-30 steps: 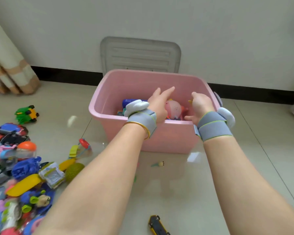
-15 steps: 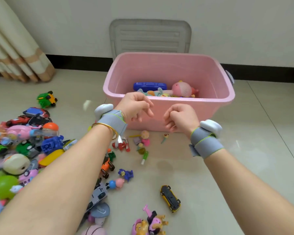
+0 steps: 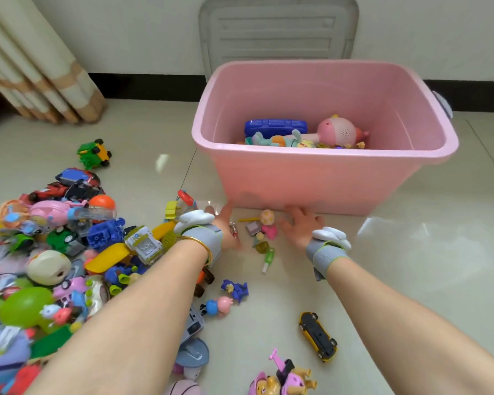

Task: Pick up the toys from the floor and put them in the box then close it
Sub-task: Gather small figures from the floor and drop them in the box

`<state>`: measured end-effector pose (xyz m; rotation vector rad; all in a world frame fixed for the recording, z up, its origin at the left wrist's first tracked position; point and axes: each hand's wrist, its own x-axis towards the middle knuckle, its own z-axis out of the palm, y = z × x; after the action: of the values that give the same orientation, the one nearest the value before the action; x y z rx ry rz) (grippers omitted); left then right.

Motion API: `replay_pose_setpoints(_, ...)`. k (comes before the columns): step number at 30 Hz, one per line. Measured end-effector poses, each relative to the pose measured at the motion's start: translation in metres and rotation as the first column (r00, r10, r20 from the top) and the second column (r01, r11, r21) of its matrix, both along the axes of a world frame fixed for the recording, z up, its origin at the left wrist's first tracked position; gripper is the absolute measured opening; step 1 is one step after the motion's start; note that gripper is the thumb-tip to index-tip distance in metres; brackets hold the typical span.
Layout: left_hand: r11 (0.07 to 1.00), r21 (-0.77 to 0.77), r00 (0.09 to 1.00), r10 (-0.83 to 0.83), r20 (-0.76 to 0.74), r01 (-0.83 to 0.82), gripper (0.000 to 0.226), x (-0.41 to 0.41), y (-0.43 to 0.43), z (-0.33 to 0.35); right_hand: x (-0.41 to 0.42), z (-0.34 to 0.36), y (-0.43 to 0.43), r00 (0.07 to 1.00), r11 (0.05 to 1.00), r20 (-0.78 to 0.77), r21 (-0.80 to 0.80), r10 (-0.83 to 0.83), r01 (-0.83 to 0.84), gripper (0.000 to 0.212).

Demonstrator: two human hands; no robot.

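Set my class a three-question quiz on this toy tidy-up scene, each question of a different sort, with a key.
1. True or false: the grey lid sits closed on the pink box.
2. Where does the yellow-and-black toy car lie? A) inside the box B) on the floor beside the right forearm C) under the curtain
3. Fill in: the gold bangle is on the ___ wrist.

Key: 1 false; it leans on the wall behind the box. 2 B. 3 left.
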<state>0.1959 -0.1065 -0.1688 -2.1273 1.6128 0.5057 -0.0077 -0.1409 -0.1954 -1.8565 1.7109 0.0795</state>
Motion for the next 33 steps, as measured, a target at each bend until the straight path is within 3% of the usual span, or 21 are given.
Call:
replay_pose_setpoints(5, 0.991, 0.128, 0.998, -0.028, -0.063, 0.036, 0.133, -0.013, 0.004, -0.013, 0.029, 0.001, -0.005, 0.997, 0.996, -0.001, 0.049, 0.071, -0.071, 0.057)
replay_pose_setpoints(11, 0.993, 0.056, 0.984, -0.091, -0.156, 0.101, 0.133, -0.031, 0.019, -0.009, 0.042, 0.005, -0.007, 0.993, 0.989, -0.018, 0.093, 0.118, -0.116, 0.051)
replay_pose_setpoints(15, 0.996, -0.012, 0.99, -0.095, -0.104, 0.094, 0.137, -0.048, 0.031, -0.015, 0.039, 0.008, -0.004, 0.988, 0.978, 0.155, 0.207, -0.011, -0.021, 0.053)
replay_pose_setpoints(18, 0.995, 0.004, 0.989, -0.101, -0.109, 0.102, 0.129, -0.058, 0.036, -0.015, 0.036, 0.01, 0.001, 0.942, 0.948, 0.288, 0.309, -0.174, 0.08, 0.051)
replay_pose_setpoints(23, 0.992, -0.079, 0.986, -0.111, -0.123, 0.101, 0.083, -0.062, 0.034, -0.015, 0.028, 0.007, 0.01, 0.846, 0.885, 0.399, 0.437, -0.353, 0.163, 0.037)
replay_pose_setpoints(27, 0.991, -0.124, 0.984, -0.066, -0.168, 0.045, 0.061, -0.065, 0.034, -0.019, 0.029, 0.0, 0.02, 0.755, 0.877, 0.493, 0.425, -0.433, 0.225, 0.031)
replay_pose_setpoints(33, 0.988, -0.151, 0.974, -0.023, -0.225, -0.012, 0.06, -0.072, 0.035, -0.026, 0.039, -0.01, 0.042, 0.591, 0.815, 0.569, 0.479, -0.571, 0.326, 0.026)
